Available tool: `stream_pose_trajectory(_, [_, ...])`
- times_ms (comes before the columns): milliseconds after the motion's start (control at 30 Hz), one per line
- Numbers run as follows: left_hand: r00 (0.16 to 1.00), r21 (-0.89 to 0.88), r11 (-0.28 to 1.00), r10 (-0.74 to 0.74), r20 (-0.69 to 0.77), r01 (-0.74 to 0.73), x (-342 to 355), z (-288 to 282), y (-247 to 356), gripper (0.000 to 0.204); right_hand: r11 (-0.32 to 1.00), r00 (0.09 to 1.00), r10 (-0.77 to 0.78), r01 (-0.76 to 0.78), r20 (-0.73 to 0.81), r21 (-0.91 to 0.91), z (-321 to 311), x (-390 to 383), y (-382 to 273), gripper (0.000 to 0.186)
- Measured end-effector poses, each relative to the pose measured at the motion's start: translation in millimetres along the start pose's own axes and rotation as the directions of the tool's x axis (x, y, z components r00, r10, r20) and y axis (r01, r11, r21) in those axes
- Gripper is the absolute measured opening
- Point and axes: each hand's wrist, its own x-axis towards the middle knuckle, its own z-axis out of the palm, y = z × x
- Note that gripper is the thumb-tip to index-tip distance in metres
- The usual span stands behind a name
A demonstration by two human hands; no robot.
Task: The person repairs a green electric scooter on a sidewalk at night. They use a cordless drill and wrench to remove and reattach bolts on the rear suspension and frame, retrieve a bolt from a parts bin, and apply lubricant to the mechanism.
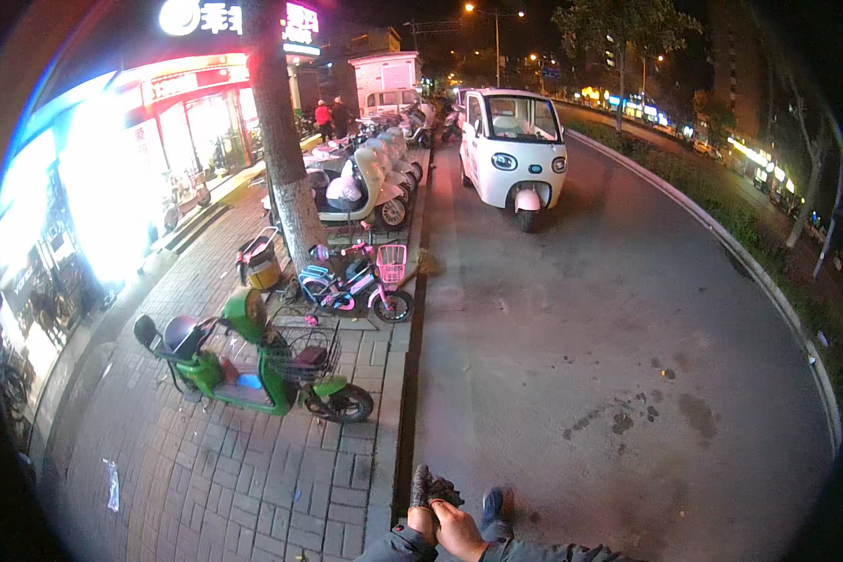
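At the lower edge, my left hand (421,486) wears a dark patterned glove and points forward, bare skin showing at its wrist. Its fingers look stretched out, though small and dim. My bare right hand (458,533) lies across that wrist, fingers bent and closed at the cuff of the dark glove (447,489). Bunched dark fabric sits just ahead of the right fingers; its exact shape is hard to make out. Both forearms are in grey sleeves. A dark shoe (494,504) shows beside the hands, on the road.
A green electric scooter (253,379) and a small pink-and-blue bicycle (356,281) stand on the brick pavement at left, near a tree trunk (286,140). Ahead on the road (571,328) is a white three-wheeler (515,150). Parked scooters, two people and lit shops lie beyond.
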Motion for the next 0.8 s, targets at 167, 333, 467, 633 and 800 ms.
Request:
stream_pose_trajectory(167, [0.980,-0.090,0.996,-0.002,-0.197,-0.016,159.5,-0.4,53.6,0.062,0.999,0.995,-0.031,0.033,0.094,-0.019,6.0,165.1,91.5,0.026])
stream_pose_trajectory(333, [0.922,-0.049,0.998,0.010,-0.386,-0.032,286.8,12.6,129.1,0.036,0.996,0.948,0.004,0.023,0.320,-0.082,-6.5,347.0,150.3,0.014])
stream_pose_trajectory(467, [0.972,0.283,0.956,0.131,-0.196,-0.072,315.9,24.9,215.9,0.038,0.998,0.928,0.053,-0.038,0.370,-0.048,15.7,489.4,183.1,0.022])
stream_pose_trajectory(633, [0.914,0.297,0.923,0.322,-0.248,-0.244,381.8,5.8,311.2,0.033,0.940,0.894,-0.191,0.286,0.406,-0.188,68.9,670.8,244.2,0.018])
stream_pose_trajectory(800, [0.839,0.259,0.960,0.229,-0.494,-0.110,490.6,-53.8,438.5,0.040,0.975,0.921,0.072,0.017,0.382,-0.223,99.6,851.4,261.3,0.019])
